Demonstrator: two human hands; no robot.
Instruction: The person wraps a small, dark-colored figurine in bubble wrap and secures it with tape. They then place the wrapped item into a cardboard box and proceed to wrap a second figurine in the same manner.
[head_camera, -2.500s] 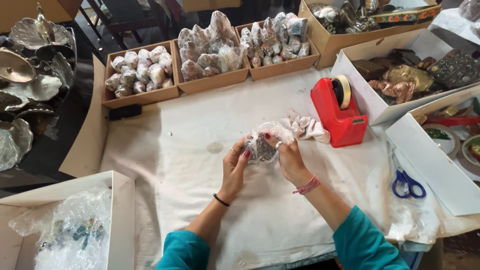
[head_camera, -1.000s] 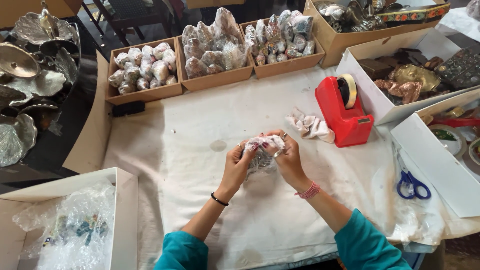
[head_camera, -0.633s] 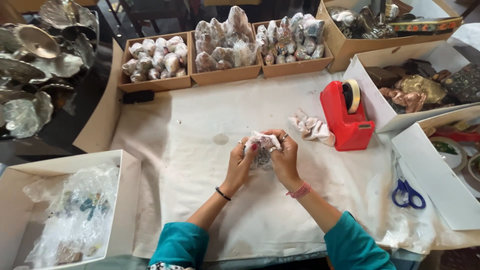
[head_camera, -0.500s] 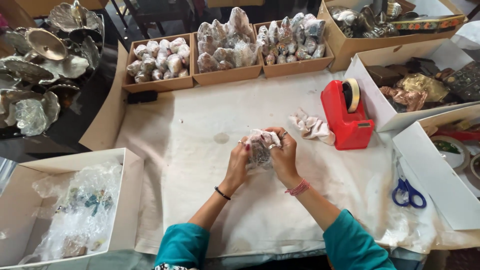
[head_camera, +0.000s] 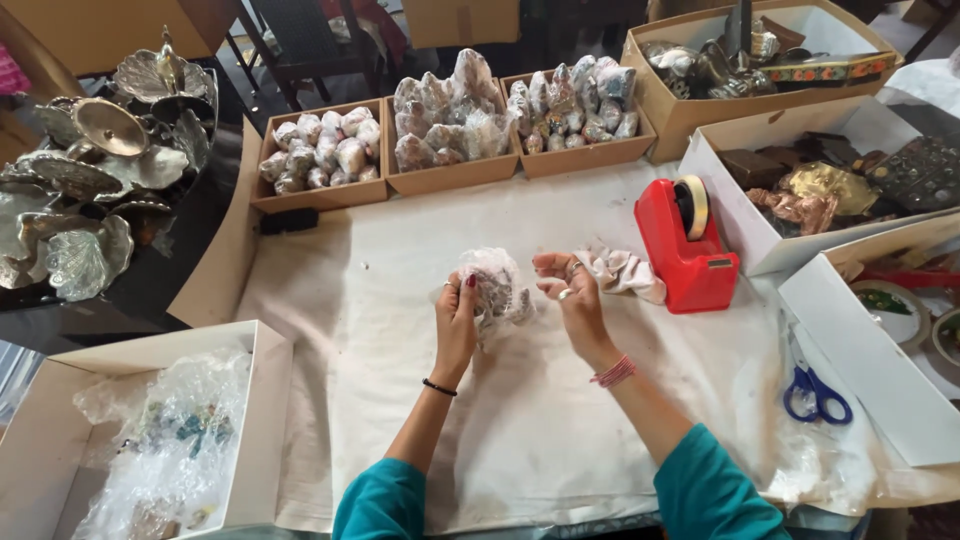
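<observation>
My left hand (head_camera: 457, 318) grips a small object wrapped in clear bubble wrap (head_camera: 495, 285), held just above the white cloth-covered table (head_camera: 380, 300). Just to the right of the bundle is my right hand (head_camera: 568, 290), off the wrap, with the fingers loosely curled and nothing visible in them. A crumpled piece of pale wrap (head_camera: 622, 270) lies right behind my right hand. A red tape dispenser (head_camera: 688, 245) stands to the right of it.
Three brown trays of wrapped items (head_camera: 445, 125) line the table's far edge. White boxes with metal ornaments (head_camera: 800, 190) stand at the right, blue scissors (head_camera: 815, 392) near them. A white box with bubble wrap (head_camera: 170, 440) is front left. Silver leaf-shaped dishes (head_camera: 90, 190) sit far left.
Both hands were pressed around the wrapped bundle before. Now my right hand has come off it and moved slightly right, while my left hand keeps hold of it.
</observation>
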